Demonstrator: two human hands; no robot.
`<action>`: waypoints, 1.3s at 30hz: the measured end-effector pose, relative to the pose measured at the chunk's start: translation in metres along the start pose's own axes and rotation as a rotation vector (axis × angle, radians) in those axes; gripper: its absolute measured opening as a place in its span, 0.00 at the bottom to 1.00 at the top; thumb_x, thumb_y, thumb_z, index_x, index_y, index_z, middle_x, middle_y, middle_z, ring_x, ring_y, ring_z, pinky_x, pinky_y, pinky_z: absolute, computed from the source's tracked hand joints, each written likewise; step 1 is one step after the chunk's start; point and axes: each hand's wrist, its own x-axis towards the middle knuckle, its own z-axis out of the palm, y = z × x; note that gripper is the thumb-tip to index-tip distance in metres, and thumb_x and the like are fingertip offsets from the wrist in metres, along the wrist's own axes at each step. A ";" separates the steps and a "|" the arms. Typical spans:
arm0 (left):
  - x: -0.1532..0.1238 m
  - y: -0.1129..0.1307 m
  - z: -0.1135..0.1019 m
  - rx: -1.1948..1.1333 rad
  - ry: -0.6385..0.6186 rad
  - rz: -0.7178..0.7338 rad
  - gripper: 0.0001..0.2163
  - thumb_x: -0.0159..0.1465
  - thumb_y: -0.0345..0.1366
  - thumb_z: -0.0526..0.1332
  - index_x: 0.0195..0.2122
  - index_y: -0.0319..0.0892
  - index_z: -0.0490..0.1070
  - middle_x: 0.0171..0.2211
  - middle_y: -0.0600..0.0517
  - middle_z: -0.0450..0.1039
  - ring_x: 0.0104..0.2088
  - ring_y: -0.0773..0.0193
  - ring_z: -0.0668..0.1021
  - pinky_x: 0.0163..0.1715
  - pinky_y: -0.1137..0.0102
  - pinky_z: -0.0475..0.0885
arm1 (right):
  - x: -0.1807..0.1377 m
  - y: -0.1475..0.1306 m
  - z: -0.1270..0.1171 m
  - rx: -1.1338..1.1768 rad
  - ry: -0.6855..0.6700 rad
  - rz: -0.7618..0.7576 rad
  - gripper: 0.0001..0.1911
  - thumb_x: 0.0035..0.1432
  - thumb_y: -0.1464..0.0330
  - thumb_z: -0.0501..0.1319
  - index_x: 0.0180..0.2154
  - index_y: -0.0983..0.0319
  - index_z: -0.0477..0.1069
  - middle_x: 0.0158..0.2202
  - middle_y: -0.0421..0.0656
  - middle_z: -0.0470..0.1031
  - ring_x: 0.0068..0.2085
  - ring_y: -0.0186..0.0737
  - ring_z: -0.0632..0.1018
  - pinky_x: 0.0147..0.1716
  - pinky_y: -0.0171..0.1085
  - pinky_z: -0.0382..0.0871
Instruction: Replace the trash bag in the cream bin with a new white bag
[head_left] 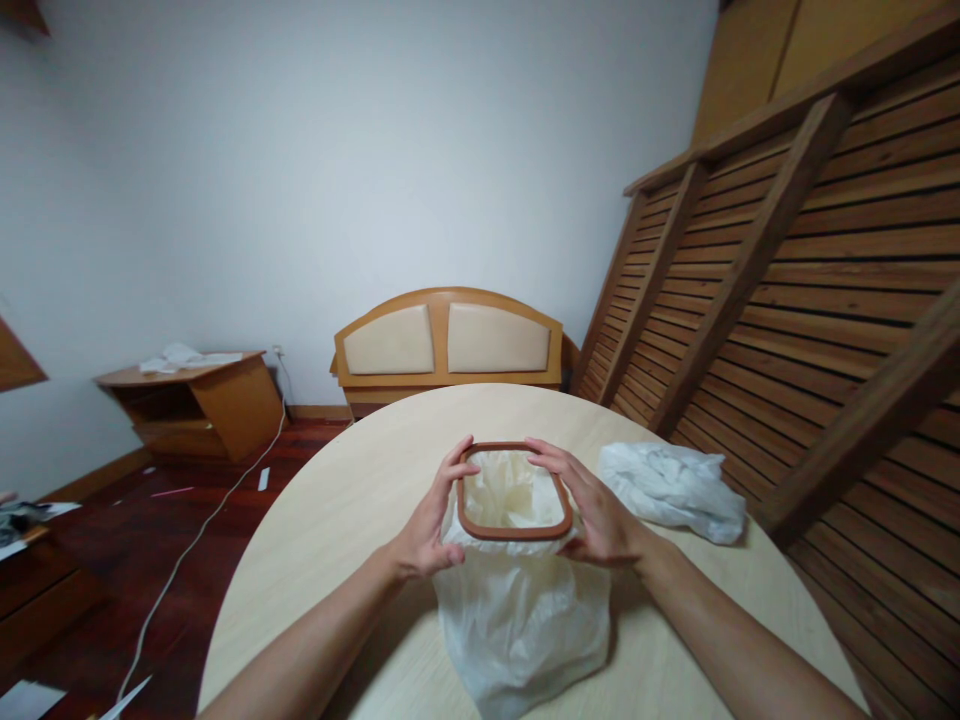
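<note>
A small bin stands on the round pale table (337, 520), wrapped in a white plastic liner (517, 620) that hangs down over its sides. A brown rounded-square rim ring (514, 530) sits on top of the bin, over the liner. My left hand (431, 525) grips the ring's left side with the fingers curled over it. My right hand (589, 510) holds the ring's right side the same way.
A crumpled white plastic bag (671, 488) lies on the table to the right. A slatted wooden frame (810, 280) leans close on the right. Behind the table stand a padded headboard (448, 340) and a low wooden cabinet (202, 400); a white cable (195, 545) runs over the floor.
</note>
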 end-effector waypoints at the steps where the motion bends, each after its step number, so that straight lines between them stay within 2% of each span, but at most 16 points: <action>1: 0.000 0.000 0.000 0.001 0.003 0.001 0.40 0.59 0.68 0.56 0.65 0.50 0.56 0.72 0.40 0.40 0.71 0.37 0.48 0.67 0.41 0.47 | 0.000 0.000 0.000 -0.003 -0.001 -0.002 0.48 0.54 0.38 0.59 0.66 0.60 0.56 0.68 0.60 0.58 0.68 0.59 0.62 0.64 0.54 0.61; 7: 0.002 0.006 -0.001 0.063 0.019 -0.010 0.35 0.62 0.65 0.55 0.64 0.49 0.58 0.71 0.39 0.45 0.70 0.39 0.53 0.66 0.41 0.51 | 0.002 -0.001 0.000 -0.007 -0.002 -0.010 0.48 0.55 0.38 0.59 0.66 0.60 0.55 0.67 0.60 0.58 0.67 0.59 0.63 0.63 0.55 0.62; 12: 0.004 0.016 -0.006 0.208 0.008 0.059 0.36 0.62 0.67 0.53 0.63 0.48 0.62 0.70 0.39 0.50 0.69 0.38 0.57 0.65 0.43 0.54 | 0.001 -0.001 -0.005 -0.032 -0.017 -0.023 0.50 0.55 0.36 0.57 0.67 0.60 0.55 0.67 0.58 0.59 0.67 0.59 0.62 0.65 0.56 0.58; 14: 0.004 0.018 -0.005 0.236 0.019 0.057 0.34 0.65 0.65 0.50 0.63 0.48 0.64 0.70 0.40 0.53 0.68 0.40 0.58 0.65 0.44 0.54 | 0.001 -0.002 -0.007 -0.019 -0.024 -0.008 0.51 0.55 0.34 0.53 0.68 0.60 0.55 0.68 0.57 0.59 0.68 0.59 0.61 0.66 0.57 0.56; 18: 0.003 0.021 0.002 0.193 0.108 -0.053 0.28 0.72 0.57 0.41 0.61 0.50 0.68 0.69 0.44 0.56 0.68 0.46 0.60 0.66 0.47 0.56 | 0.000 -0.006 -0.005 0.091 0.004 0.100 0.50 0.59 0.33 0.40 0.69 0.58 0.54 0.71 0.54 0.55 0.70 0.58 0.58 0.68 0.57 0.52; 20: 0.005 0.024 0.004 0.185 0.123 -0.080 0.25 0.73 0.54 0.44 0.59 0.50 0.70 0.68 0.45 0.58 0.68 0.47 0.61 0.65 0.49 0.57 | 0.001 -0.008 0.000 0.131 0.036 0.146 0.48 0.60 0.34 0.42 0.70 0.57 0.53 0.71 0.53 0.54 0.70 0.57 0.57 0.68 0.57 0.52; 25: 0.011 0.030 0.004 0.172 0.116 -0.057 0.21 0.73 0.52 0.47 0.51 0.48 0.74 0.64 0.45 0.64 0.66 0.48 0.64 0.65 0.49 0.57 | 0.002 -0.009 0.008 0.137 0.091 0.164 0.46 0.61 0.36 0.46 0.68 0.59 0.57 0.68 0.54 0.60 0.69 0.57 0.60 0.67 0.56 0.54; 31: 0.009 0.029 0.009 0.159 0.167 -0.070 0.20 0.73 0.51 0.47 0.46 0.46 0.73 0.60 0.44 0.67 0.65 0.49 0.63 0.65 0.49 0.57 | 0.005 -0.008 0.003 0.130 0.089 0.111 0.43 0.61 0.37 0.49 0.65 0.59 0.63 0.65 0.54 0.66 0.67 0.58 0.63 0.66 0.57 0.57; 39: 0.009 0.029 0.009 0.173 0.178 -0.061 0.20 0.73 0.51 0.47 0.45 0.45 0.72 0.58 0.43 0.69 0.64 0.48 0.65 0.64 0.49 0.58 | 0.011 -0.010 -0.002 0.127 0.084 0.080 0.41 0.59 0.37 0.53 0.59 0.59 0.69 0.61 0.55 0.70 0.65 0.59 0.67 0.64 0.59 0.59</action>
